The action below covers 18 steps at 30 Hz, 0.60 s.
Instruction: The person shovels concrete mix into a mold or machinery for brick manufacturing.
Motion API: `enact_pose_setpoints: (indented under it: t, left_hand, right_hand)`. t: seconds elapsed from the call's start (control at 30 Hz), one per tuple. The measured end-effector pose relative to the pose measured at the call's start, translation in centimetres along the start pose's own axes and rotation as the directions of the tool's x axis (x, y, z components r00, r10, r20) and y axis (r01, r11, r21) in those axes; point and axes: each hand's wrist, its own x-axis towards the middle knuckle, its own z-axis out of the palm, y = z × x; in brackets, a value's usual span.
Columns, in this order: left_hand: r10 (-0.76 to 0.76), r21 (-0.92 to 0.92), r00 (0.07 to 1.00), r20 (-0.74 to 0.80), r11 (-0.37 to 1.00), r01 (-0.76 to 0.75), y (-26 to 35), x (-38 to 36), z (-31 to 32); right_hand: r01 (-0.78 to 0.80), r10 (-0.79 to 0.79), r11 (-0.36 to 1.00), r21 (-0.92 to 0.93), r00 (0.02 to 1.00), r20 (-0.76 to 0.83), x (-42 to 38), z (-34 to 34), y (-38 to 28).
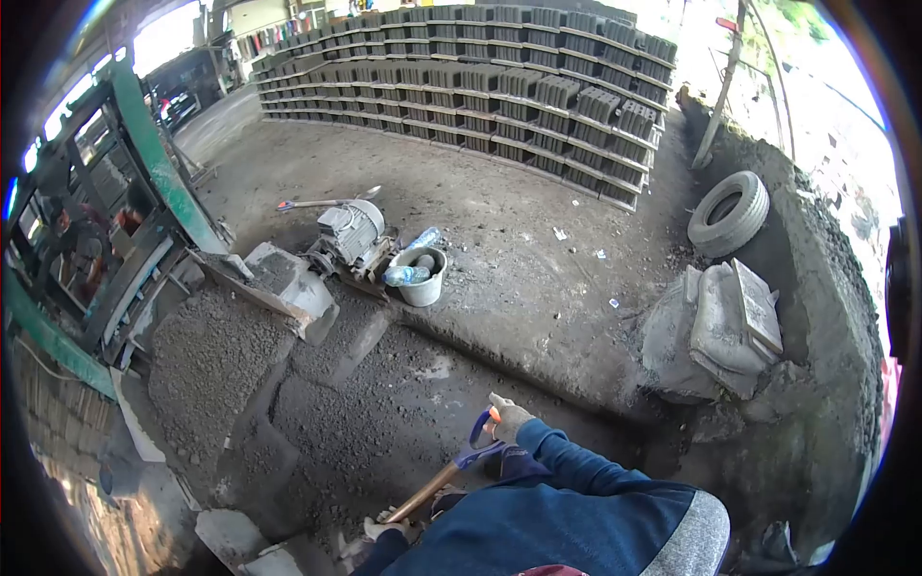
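Observation:
My right hand, in a pale work glove with orange at the fingers, is closed around the blue D-shaped grip of a shovel. The wooden shaft slants down to the left in front of my body. Lower down, my gloved left hand is wrapped around the shaft, partly hidden by my sleeve. I cannot make out the shovel's blade. Just beyond the shovel lies loose dark grey gravelly mix, heaped higher in a pile at the left.
An electric motor and a bucket with plastic bottles stand beyond a floor ledge. Green-framed machinery rises at left. Stacked blocks line the back. Filled sacks and a tyre sit at right.

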Motion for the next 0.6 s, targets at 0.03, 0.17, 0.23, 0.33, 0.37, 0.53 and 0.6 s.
enact_pose_setpoints:
  t: [0.03,0.17,0.23,0.33,0.37,0.53,0.6]
  left_hand:
    - [0.018,0.011,1.000,-0.001,1.000,-0.018,0.1,-0.3,0.7]
    - [0.033,0.036,0.998,0.054,0.999,-0.035,0.4,-2.1,2.1]
    - [0.066,0.036,0.996,0.061,0.997,-0.068,-0.1,-3.0,2.3]
    - [0.070,-0.084,0.994,0.087,0.995,-0.063,-1.4,-4.2,1.2]
    - [0.110,-0.102,0.991,0.075,0.990,-0.102,-2.2,-4.5,0.5]
    - [0.103,-0.108,0.989,-0.107,0.988,-0.114,-7.0,-6.5,-4.6]
    - [0.105,-0.121,0.985,-0.138,0.985,-0.122,-9.1,-6.7,-6.9]
  right_hand:
    - [-0.039,0.039,0.999,0.005,0.999,0.020,0.0,-0.4,-0.1]
    - [-0.155,0.142,0.986,0.063,0.975,0.172,2.9,1.5,5.3]
    - [-0.151,0.132,0.985,0.077,0.968,0.211,3.5,2.9,8.9]
    - [-0.270,0.202,0.954,0.131,0.900,0.386,1.7,-0.7,7.9]
    - [-0.264,0.192,0.956,0.124,0.889,0.417,2.2,0.4,10.0]
    - [-0.227,0.182,0.972,0.061,0.889,0.420,0.0,0.6,15.5]
    - [-0.351,0.210,0.917,0.189,0.828,0.519,0.6,3.5,22.3]
